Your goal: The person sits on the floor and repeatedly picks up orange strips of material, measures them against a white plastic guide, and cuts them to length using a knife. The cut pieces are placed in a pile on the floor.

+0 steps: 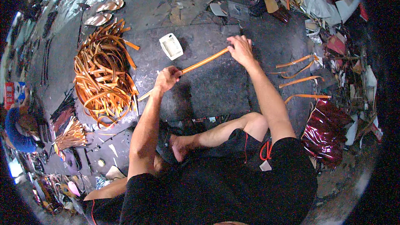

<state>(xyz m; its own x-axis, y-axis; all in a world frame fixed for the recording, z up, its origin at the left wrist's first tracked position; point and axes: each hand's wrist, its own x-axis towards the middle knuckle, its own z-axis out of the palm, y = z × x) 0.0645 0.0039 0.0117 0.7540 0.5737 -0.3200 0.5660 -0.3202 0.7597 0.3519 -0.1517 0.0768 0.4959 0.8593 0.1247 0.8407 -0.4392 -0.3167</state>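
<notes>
A: Head view: what is each grip doing?

B: The left hand (167,78) is curled tight around the lower part of a long orange strip (196,65). The right hand (240,48) pinches the strip's far end with its fingers closed. The strip runs slanted between the two, held just above the dark floor (208,87).

A: Any packages or labels?

B: A shiny dark red foil bag (326,129) lies on the floor beside the person's right thigh. I cannot tell what is in it.

A: Containers?

B: A small white rectangular tray (171,46) sits on the floor just beyond the strip; its contents are too small to tell. To the left is a big loose pile of orange strips (102,75), and a few single strips (301,80) lie to the right, well apart from the hands.
</notes>
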